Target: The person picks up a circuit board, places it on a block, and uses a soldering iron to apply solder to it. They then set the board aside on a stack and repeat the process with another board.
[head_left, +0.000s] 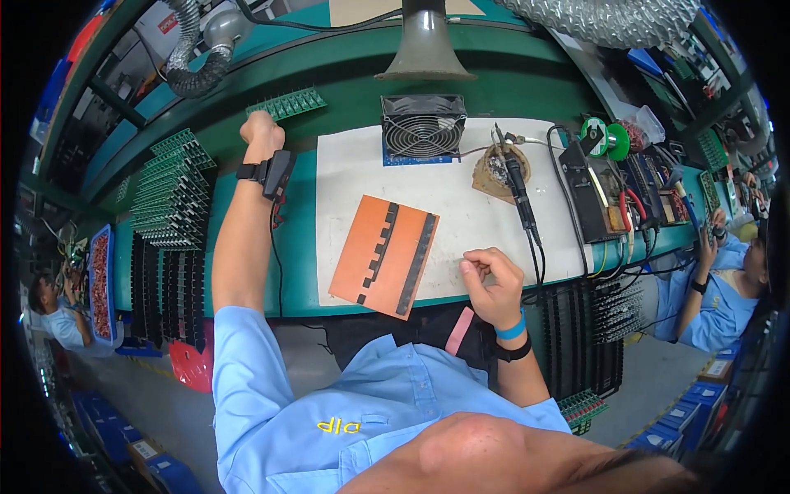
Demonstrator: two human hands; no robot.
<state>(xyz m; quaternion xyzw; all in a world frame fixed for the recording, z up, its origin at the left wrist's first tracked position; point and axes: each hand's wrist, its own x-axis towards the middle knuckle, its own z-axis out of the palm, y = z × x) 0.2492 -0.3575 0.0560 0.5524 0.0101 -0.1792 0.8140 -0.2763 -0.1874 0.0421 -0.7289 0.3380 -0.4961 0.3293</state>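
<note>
A soldering bench is seen from above through a wide fisheye view. The left hand (262,132) is stretched far forward and closed in a loose fist at the near end of a row of green circuit boards (288,104) lying on the green bench top (300,247); whether a board is actually pinched cannot be told, since the fingers are hidden. A wrist strap with a small black device (269,173) is worn on that arm. Further green boards are stacked in a tall pile (171,198) to the left of the arm.

The right hand (492,284) rests near the front edge of a white mat (461,206), fingertips curled together as if pinching something very small; nothing can be made out between them. A blue band and a black band are worn on that wrist.

On the mat an orange fixture plate (385,255) with two dark slotted strips lies tilted, between the two hands and touched by neither. Behind it stands a small black fan (423,125), and to the right a soldering iron (520,193) lies with its tip toward a holder.

The green boards are judged to be light, thin and stiff, with fragile mounted parts; they are best held by their bare edges, not by the populated face.
</note>
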